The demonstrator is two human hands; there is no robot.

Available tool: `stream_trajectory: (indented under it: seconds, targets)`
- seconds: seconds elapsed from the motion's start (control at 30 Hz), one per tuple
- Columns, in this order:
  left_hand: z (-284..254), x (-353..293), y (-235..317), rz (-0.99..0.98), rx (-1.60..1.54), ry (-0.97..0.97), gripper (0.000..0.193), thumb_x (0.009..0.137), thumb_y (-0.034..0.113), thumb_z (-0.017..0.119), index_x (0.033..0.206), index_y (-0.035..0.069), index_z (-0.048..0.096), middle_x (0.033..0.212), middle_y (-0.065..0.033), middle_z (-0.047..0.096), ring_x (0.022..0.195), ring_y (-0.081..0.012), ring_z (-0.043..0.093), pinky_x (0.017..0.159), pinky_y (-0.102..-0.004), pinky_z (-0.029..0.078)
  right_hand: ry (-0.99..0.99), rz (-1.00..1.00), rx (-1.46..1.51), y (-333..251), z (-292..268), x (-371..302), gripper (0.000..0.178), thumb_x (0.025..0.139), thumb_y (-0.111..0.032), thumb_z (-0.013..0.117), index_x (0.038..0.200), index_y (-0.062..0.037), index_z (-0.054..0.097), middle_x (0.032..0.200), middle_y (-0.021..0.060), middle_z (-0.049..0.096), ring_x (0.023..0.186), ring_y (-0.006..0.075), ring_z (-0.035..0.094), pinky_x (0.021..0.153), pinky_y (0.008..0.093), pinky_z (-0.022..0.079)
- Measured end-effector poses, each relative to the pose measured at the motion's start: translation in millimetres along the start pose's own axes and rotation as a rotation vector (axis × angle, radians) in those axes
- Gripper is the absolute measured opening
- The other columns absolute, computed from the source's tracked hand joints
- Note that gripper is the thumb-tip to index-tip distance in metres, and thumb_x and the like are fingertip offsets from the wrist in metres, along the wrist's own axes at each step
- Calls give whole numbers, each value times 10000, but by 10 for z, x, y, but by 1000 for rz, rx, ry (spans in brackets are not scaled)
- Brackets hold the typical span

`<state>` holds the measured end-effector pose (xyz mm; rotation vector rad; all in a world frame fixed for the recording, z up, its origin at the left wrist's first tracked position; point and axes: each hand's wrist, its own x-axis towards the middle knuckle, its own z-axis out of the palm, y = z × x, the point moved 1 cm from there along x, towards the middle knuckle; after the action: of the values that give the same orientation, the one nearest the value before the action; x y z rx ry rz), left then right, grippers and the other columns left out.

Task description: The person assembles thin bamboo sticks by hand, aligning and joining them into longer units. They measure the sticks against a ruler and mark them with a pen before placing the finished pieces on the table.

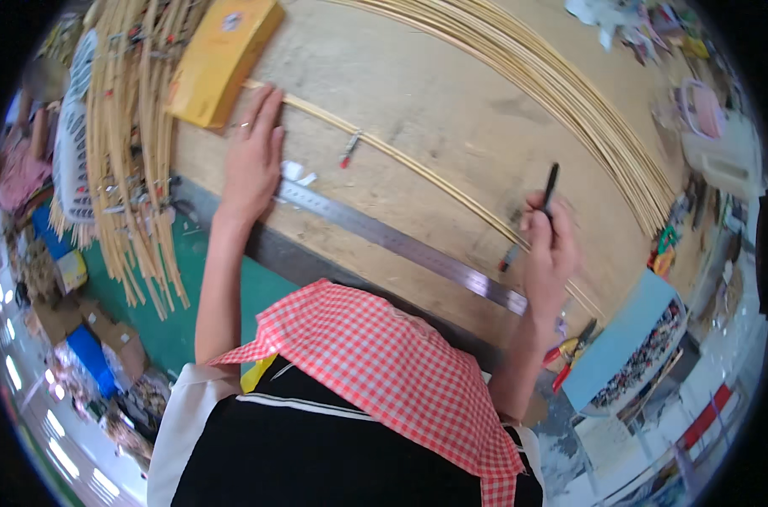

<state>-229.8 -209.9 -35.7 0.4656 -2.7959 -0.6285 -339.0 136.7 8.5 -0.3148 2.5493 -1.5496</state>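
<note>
1. Head view: the left hand (pixel 253 156) lies flat, fingers together and stretched out, pressing a thin bamboo strip (pixel 418 169) onto the workbench (pixel 452 93), apparently to keep it from sliding.
2. The right hand (pixel 549 253) is closed around a black pen (pixel 550 186), tip down at the strip, as if to mark it.
3. A steel ruler (pixel 401 245) lies just beside the strip, between both hands, handy for measuring.
4. A yellow box (pixel 223 59) rests at the strip's far end; more strips (pixel 570 93) curve across the bench beyond.
</note>
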Motion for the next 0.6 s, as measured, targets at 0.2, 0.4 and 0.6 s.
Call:
stream_trajectory:
  seconds: [0.2,0.4,0.6]
  targets:
    - [-3,29,24,44,24,-1,417,979,88,462,1395,72,447,1450,-140,422,1320,-341,424,1082,-403,363,5,124,273,-20,107,154,165,983,-82,490,978,14,623,658,-47,439,568,22,346,495,205,270]
    - [-9,3,39,26,23,-1,417,981,80,460,1397,64,441,1446,-144,423,1318,-341,423,1085,-403,359,47,298,472,75,144,256,175,1005,-103,469,972,15,594,664,-43,444,548,17,341,480,195,264]
    - [-3,2,39,29,29,2,420,978,76,463,1397,58,439,1443,-150,424,1320,-337,421,1088,-400,355,192,165,631,184,90,321,164,1012,-110,463,998,16,567,695,-11,460,520,37,337,468,201,265]
